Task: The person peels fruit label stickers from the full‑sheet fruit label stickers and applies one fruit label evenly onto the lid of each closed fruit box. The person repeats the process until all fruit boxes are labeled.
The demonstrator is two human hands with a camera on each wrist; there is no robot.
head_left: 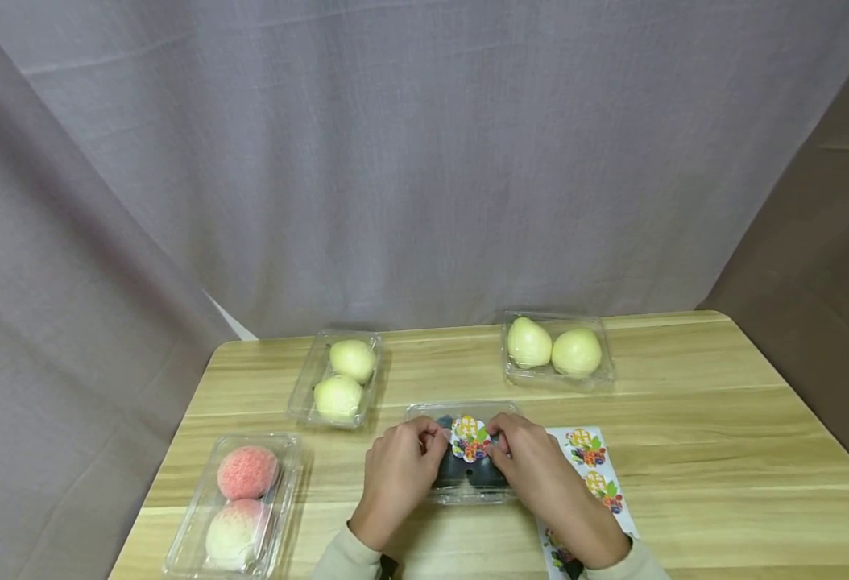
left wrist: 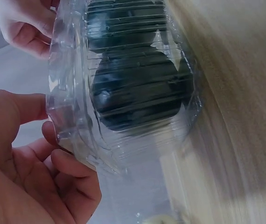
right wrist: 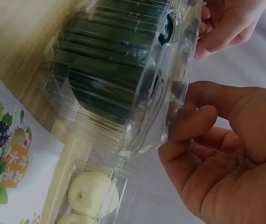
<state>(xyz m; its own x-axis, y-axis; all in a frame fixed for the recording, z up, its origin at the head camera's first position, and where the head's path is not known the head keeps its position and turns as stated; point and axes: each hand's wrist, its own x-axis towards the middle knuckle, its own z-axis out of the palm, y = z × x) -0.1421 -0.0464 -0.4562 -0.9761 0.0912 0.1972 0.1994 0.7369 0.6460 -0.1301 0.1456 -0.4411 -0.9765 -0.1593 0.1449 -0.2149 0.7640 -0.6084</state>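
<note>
Between my two hands is a round fruit-print sticker (head_left: 470, 439), spread over the lid of a clear plastic clamshell box (head_left: 461, 495). My left hand (head_left: 399, 471) pinches the sticker's left edge with thumb and forefinger. At the opposite edge, the right hand (head_left: 540, 471) pinches it the same way. Inside the closed box lie two dark round fruits (left wrist: 135, 88), seen through its ribbed wall in both wrist views. The fingertips of each hand are right at the lid's top surface.
A sheet of stickers (head_left: 616, 524) lies partly under the right forearm. Two boxes of pale yellow pears stand farther back, pears (head_left: 337, 399) at left and pears (head_left: 577, 352) at right. Front left, a clear box holds two peaches (head_left: 247, 473). Grey curtain (head_left: 424, 161) hangs behind the table.
</note>
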